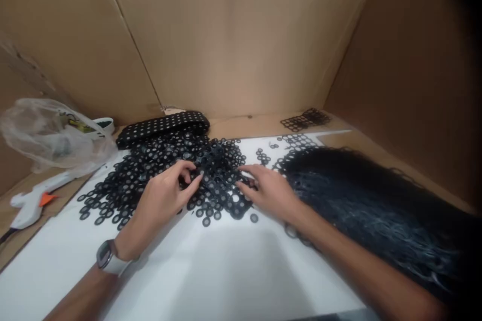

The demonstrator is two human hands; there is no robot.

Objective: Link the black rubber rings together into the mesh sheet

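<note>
A wide heap of small black rubber rings (150,170) lies on a white sheet (211,271). My left hand (165,198), with a watch at the wrist, pinches at a joined sheet of rings (222,180) in the middle of the heap. My right hand (269,190) rests on the same joined sheet from the right, fingers spread and pressing on it. A stack of black punched rubber sheets (161,128) lies behind the heap.
A big pile of black stringy rubber offcuts (376,205) fills the right side. A white glue gun (32,203) and a clear plastic bag (48,135) lie at left. More joined rings (305,119) sit at the back. Cardboard walls (241,35) enclose the space.
</note>
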